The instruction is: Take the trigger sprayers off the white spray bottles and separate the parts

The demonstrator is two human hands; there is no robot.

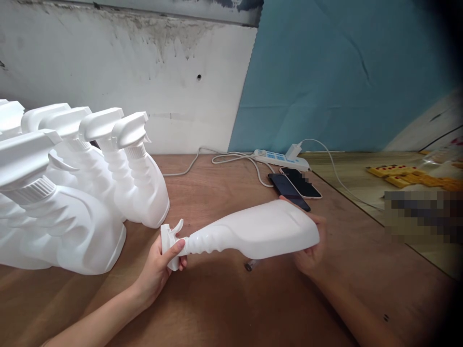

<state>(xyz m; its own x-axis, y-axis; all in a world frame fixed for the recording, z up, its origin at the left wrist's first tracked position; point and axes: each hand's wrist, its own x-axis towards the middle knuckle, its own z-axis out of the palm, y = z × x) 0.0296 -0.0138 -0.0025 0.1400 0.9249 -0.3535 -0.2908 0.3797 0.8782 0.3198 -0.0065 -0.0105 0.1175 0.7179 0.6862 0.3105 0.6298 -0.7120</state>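
A white plastic spray bottle (253, 229) lies sideways in the air above the wooden table, its trigger head to the left and its base to the right. My left hand (159, 262) is closed round the trigger head, the thumb across the collar near the neck. At the other end my right hand (313, 246) grips the bottle's base from behind and below; most of its fingers are hidden by the bottle. Several similar white spray bottles (141, 180) stand upright in a group on the left of the table.
Two phones (291, 193) (304, 182) lie behind the held bottle. A power strip (282, 160) with a plugged-in charger and loose white cables (235, 156) runs along the wall. Yellow parts (408, 176) lie on the surface at the far right.
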